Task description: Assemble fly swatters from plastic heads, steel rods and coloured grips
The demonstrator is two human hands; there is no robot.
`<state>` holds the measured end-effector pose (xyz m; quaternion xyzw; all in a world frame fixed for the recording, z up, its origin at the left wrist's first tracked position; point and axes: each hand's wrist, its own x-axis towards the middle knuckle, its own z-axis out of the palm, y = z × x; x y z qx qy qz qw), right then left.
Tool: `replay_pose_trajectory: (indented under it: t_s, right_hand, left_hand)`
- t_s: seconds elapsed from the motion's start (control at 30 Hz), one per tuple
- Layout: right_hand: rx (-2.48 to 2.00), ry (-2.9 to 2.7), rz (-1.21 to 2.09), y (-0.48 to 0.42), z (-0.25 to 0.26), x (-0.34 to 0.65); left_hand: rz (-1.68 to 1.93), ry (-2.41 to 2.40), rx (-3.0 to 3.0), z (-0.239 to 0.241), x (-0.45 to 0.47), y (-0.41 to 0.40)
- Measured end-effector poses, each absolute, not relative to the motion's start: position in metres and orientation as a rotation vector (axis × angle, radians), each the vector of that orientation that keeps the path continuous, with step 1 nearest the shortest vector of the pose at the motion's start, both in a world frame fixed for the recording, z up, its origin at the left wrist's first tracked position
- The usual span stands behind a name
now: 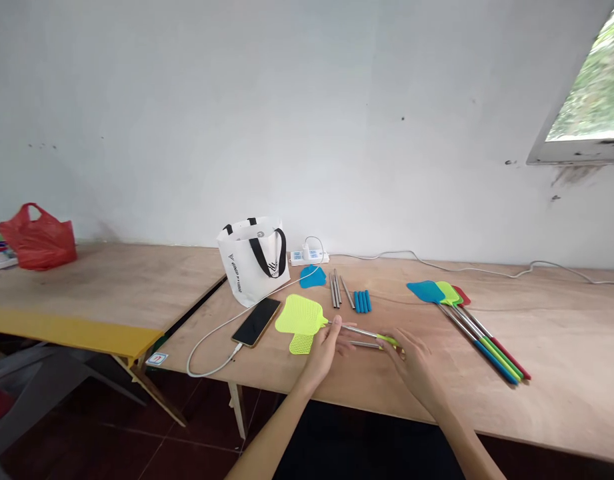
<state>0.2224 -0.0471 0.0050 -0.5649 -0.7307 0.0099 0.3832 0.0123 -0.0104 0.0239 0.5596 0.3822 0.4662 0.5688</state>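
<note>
My left hand (pixel 327 345) pinches the thin metal rod of a yellow-green fly swatter (pixel 300 316) just behind its mesh head. A second yellow-green mesh head (pixel 301 344) lies under it. My right hand (pixel 411 360) is closed on the yellow-green handle end (pixel 389 341) of the same rod, low over the wooden table (pixel 561 360). Beyond my hands lie a loose blue mesh head (pixel 313 277), a few bare metal rods (pixel 335 290) and blue grips (pixel 362 301).
Three assembled swatters (pixel 467 320), blue, green and red, lie to the right. A phone (pixel 257 321) on a white cable, a white tote bag (pixel 253 259) and a power strip (pixel 310 255) sit left of centre. A red plastic bag (pixel 37 238) rests on the neighbouring table.
</note>
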Motion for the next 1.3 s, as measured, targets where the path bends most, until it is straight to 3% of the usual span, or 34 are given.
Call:
replay_pose_trajectory:
  t_s: [0.17, 0.37, 0.8, 0.9, 1.03, 1.17, 1.3]
  right_hand:
    - [-1.517, -1.871, -0.156, -0.026, -0.020, 0.247]
    - [-1.493, -1.945, -0.328, -0.017, -0.035, 0.252]
    - [-1.412, -2.112, -0.105, -0.019, -0.037, 0.249]
    - [-1.393, -2.123, -0.029, -0.018, -0.035, 0.251]
    - [-1.382, -2.117, 0.052, -0.018, -0.035, 0.251]
    - [-1.382, -2.112, 0.104, -0.018, -0.036, 0.251]
    - [-1.375, -2.106, 0.107, -0.018, -0.037, 0.251]
  left_hand:
    - [0.734, 0.922, 1.534, 0.013, 0.009, -0.007]
    - [0.611, 0.913, 1.842, 0.013, 0.010, -0.012]
    - [0.555, 1.204, 2.067, 0.050, -0.036, -0.006]
    - [0.704, 1.382, 2.033, 0.062, -0.066, 0.002]
    - [0.828, 1.957, 1.967, 0.061, -0.122, 0.019]
    - [0.492, 2.305, 1.820, 0.042, -0.165, 0.034]
    - [0.354, 2.344, 1.758, 0.023, -0.173, 0.045]
